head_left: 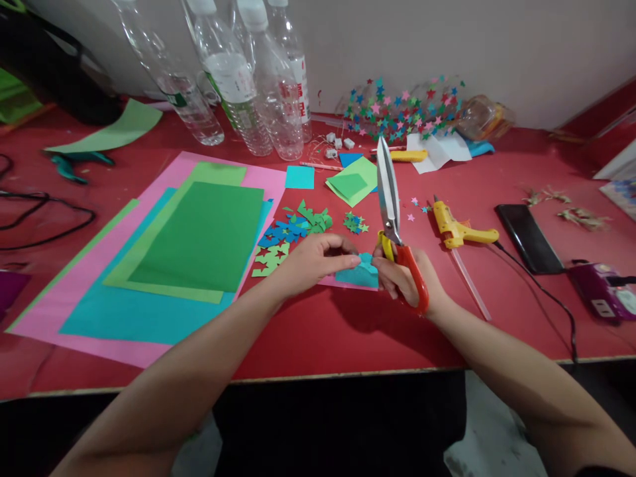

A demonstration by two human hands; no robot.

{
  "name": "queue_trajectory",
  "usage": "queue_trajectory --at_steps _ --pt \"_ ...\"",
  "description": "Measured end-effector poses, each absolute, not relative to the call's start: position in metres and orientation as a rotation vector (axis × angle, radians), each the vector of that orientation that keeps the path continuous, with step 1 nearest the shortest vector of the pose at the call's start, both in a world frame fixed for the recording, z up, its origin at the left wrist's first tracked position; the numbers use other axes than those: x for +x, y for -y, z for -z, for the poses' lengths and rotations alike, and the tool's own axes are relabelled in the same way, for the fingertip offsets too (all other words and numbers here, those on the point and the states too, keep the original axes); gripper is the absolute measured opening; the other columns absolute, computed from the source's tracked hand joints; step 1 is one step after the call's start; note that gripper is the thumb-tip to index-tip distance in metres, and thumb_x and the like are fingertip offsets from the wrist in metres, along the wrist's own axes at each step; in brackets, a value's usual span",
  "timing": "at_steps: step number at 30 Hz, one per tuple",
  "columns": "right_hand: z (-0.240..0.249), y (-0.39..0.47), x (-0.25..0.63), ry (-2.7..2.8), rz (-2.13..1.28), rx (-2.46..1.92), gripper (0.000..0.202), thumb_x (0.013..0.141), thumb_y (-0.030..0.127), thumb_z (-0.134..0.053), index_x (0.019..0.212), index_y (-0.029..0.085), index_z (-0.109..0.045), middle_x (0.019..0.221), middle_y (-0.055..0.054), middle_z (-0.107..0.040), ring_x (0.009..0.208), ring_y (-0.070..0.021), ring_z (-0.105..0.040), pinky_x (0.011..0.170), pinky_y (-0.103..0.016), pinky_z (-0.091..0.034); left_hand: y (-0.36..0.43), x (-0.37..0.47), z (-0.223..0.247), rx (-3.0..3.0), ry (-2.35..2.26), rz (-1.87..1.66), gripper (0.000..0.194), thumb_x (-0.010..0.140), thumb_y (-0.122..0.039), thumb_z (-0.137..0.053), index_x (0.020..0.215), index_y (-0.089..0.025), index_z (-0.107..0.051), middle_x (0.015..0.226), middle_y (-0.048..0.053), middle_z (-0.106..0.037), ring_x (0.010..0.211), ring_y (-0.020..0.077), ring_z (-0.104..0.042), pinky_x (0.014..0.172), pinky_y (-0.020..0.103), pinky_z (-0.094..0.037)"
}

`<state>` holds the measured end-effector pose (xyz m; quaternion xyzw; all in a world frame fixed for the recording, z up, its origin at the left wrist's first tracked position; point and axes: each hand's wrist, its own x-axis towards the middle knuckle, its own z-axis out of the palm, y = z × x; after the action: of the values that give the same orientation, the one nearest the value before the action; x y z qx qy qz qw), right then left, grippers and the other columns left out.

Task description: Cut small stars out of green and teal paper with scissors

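Observation:
My left hand [318,262] is closed in a pinch at the left edge of a small teal paper piece [356,275], low over the front of the table. A strip of pink paper [328,281] shows under that piece. Scissors [390,192] with red and yellow handles hang in my right hand [405,275], blades pointing up and away from the paper. My right thumb and fingertips also touch the teal paper's right edge. Left of my hands lie green and blue paper scraps [283,232] with star-shaped holes, and a small pile of cut stars [354,222].
Stacked coloured sheets [199,232] cover the left side of the red table. Plastic bottles [278,86] and a clear container of stars [402,109] stand along the wall. To the right are a yellow glue gun [460,230], a phone [529,237] and a purple power strip [603,288].

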<state>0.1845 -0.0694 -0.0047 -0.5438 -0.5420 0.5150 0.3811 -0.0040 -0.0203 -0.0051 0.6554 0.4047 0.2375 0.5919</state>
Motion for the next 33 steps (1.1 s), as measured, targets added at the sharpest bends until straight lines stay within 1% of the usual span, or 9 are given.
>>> queue_trajectory --at_steps 3,6,10,12,14,18,22,26,33 --pt "0.002 0.07 0.183 1.38 -1.274 -1.371 0.02 0.081 0.037 -0.06 0.073 0.02 -0.053 0.039 0.009 -0.042 0.037 -0.0103 -0.045 0.045 -0.025 -0.043 0.024 0.0 0.004 1.408 -0.933 -0.547 0.022 0.077 -0.037 -0.066 0.075 -0.016 -0.063 0.058 -0.004 -0.052 0.051 0.0064 -0.042 0.05 0.021 -0.032" --pt "0.0 0.071 0.183 1.382 -1.226 -1.378 0.023 0.081 0.041 -0.06 0.073 0.021 -0.052 0.039 0.009 -0.042 0.037 -0.0107 -0.044 0.045 -0.025 -0.043 0.027 0.003 0.005 1.314 -0.923 -0.577 0.023 0.076 -0.038 -0.067 0.071 -0.016 -0.062 0.05 -0.006 -0.045 0.046 0.005 -0.037 0.044 0.02 -0.026" --pt "0.001 0.069 0.19 1.467 -1.242 -1.372 0.032 0.086 0.048 -0.055 0.069 0.021 -0.05 0.039 0.008 -0.041 0.037 -0.0105 -0.044 0.046 -0.026 -0.042 0.026 0.003 0.006 1.195 -0.915 -0.747 0.018 0.073 -0.032 -0.069 0.074 -0.018 -0.06 0.053 -0.006 -0.05 0.042 0.0037 -0.039 0.04 0.019 -0.024" --pt "0.0 0.068 0.196 1.551 -1.238 -1.365 0.035 0.084 0.052 -0.055 0.071 0.02 -0.051 0.044 0.007 -0.041 0.037 -0.0092 -0.041 0.046 -0.026 -0.041 0.022 -0.002 0.005 1.138 -0.915 -0.894 0.014 0.073 -0.029 -0.067 0.077 -0.019 -0.057 0.058 -0.006 -0.056 0.041 0.0037 -0.041 0.038 0.019 -0.024" --pt "-0.002 0.066 0.201 1.692 -1.194 -1.42 0.037 0.079 0.055 -0.059 0.074 0.018 -0.054 0.052 0.005 -0.046 0.043 -0.0094 -0.042 0.047 -0.025 -0.038 0.017 -0.007 0.002 1.117 -0.925 -1.04 0.012 0.075 -0.027 -0.063 0.078 -0.02 -0.054 0.066 -0.004 -0.062 0.041 0.0037 -0.044 0.038 0.019 -0.026" --pt "-0.007 0.064 0.206 1.908 -1.177 -1.516 0.043 0.076 0.06 -0.058 0.08 0.018 -0.056 0.067 0.0 -0.053 0.058 -0.0131 -0.046 0.052 -0.025 -0.035 0.013 -0.015 -0.006 1.122 -0.995 -1.262 0.009 0.078 -0.025 -0.059 0.077 -0.02 -0.052 0.068 -0.003 -0.062 0.045 0.0045 -0.046 0.04 0.019 -0.03" --pt "-0.01 0.064 0.205 2.037 -1.196 -1.555 0.046 0.079 0.064 -0.053 0.079 0.017 -0.054 0.068 -0.001 -0.052 0.061 -0.0141 -0.044 0.055 -0.026 -0.034 0.015 -0.016 -0.01 1.108 -0.996 -1.399 0.007 0.081 -0.023 -0.057 0.076 -0.02 -0.053 0.071 -0.002 -0.063 0.049 0.0052 -0.047 0.042 0.02 -0.033" --pt "-0.009 0.064 0.205 2.115 -1.232 -1.501 0.05 0.081 0.068 -0.049 0.076 0.018 -0.05 0.066 0.0 -0.046 0.06 -0.0133 -0.039 0.056 -0.026 -0.032 0.015 -0.014 -0.007 1.086 -0.98 -1.431 0.007 0.082 -0.022 -0.057 0.075 -0.02 -0.054 0.072 -0.002 -0.064 0.048 0.0046 -0.047 0.042 0.019 -0.035" --pt "-0.007 0.065 0.205 2.117 -1.261 -1.472 0.052 0.082 0.07 -0.045 0.073 0.019 -0.044 0.064 0.002 -0.04 0.058 -0.0115 -0.035 0.054 -0.025 -0.03 0.012 -0.013 -0.003 1.014 -0.896 -1.474 0.007 0.081 -0.02 -0.058 0.074 -0.019 -0.055 0.069 -0.003 -0.062 0.044 0.003 -0.047 0.039 0.017 -0.033"
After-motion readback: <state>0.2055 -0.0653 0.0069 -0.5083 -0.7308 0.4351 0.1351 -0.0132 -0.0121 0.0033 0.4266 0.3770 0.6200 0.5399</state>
